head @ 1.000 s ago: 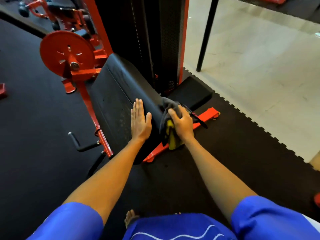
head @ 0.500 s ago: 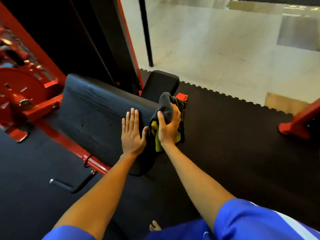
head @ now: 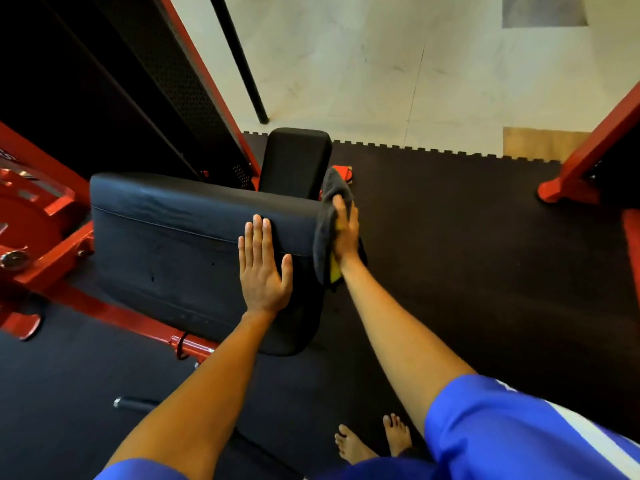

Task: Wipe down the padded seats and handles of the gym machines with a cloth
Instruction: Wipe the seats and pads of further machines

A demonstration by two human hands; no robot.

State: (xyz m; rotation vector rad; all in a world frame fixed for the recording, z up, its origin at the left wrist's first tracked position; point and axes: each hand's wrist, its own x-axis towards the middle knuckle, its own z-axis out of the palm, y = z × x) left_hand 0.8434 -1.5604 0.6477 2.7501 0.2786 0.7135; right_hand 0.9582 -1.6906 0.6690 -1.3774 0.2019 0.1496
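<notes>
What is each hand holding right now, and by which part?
Right hand pins the grey-and-yellow cloth, at its middle, against the black padded seat; left hand rests flat there, holding nothing.

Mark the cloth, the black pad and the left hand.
cloth (head: 323, 237), head view, grey hanging fold
black pad (head: 166, 244), head view, front face
left hand (head: 265, 275), head view, back of hand
</notes>
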